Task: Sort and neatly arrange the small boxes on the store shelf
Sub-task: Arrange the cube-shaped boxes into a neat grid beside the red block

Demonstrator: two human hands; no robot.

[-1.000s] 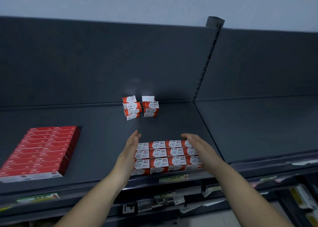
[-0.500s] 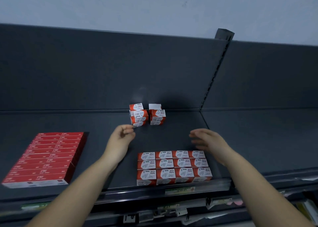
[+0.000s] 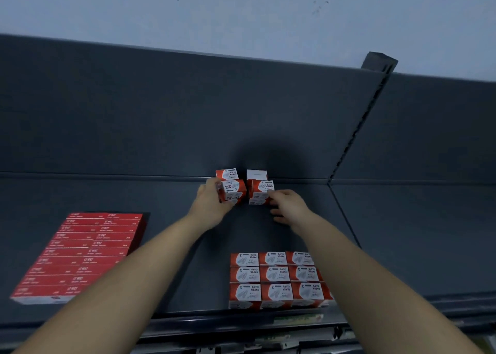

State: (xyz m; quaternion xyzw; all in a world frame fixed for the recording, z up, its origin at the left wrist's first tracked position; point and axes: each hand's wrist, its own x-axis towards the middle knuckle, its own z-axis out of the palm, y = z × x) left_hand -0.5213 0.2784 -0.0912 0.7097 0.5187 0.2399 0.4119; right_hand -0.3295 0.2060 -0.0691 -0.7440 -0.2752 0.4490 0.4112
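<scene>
At the rear of the shelf, hard against the back panel, we find the only unsorted stock: two small stacks of red-and-white paper-clip boxes, standing just beside each other with a narrow gap between. The left stack sits skewed; the right stack is squarer, with a white-faced box behind its top. The left hand grips the left stack, fingers curled round its left face. The right hand is not closed on anything — its fingers are loosely spread, and the foremost tips touch the right face of the right stack. Toward the front lip, well apart from the two stacks, the front block of identical boxes lies in flush rows and columns with labels aligned; its right edge is hidden by the right forearm. Flat red packs lie squared up at the far left. We judge the task mostly complete: the front block is done, and what is left is to bring the rear boxes forward and join them to it — or to square them where they stand.
</scene>
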